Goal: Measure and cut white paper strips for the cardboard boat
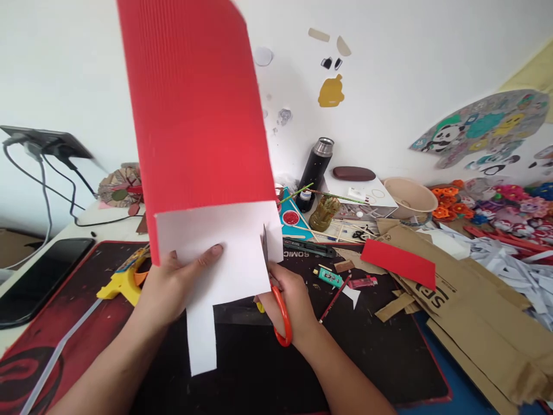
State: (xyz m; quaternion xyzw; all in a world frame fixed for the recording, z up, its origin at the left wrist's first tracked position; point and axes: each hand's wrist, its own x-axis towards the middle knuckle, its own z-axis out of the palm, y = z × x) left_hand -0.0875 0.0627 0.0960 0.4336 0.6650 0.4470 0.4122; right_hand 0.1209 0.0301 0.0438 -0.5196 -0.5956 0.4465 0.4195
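My left hand (177, 282) grips a large red sheet (199, 115) whose lower end shows white (233, 259), with the thumb lying on the white face. A narrow white strip (202, 340) hangs below it. In my right hand (294, 294) is a pair of scissors (284, 323) with red-orange handles, fingers through the loops. The blades point upward at the right edge of the white part, where a slit runs between it and a side piece. The fingers of my left hand behind the sheet are hidden.
A black mat (345, 346) covers the desk. A yellow glue gun (123, 285) and phone (38, 279) lie left. Brown cardboard (475, 305), a red piece (400, 262) and white paper scraps (514, 288) lie right. A black thermos (317, 167) and a jar (325, 212) stand behind.
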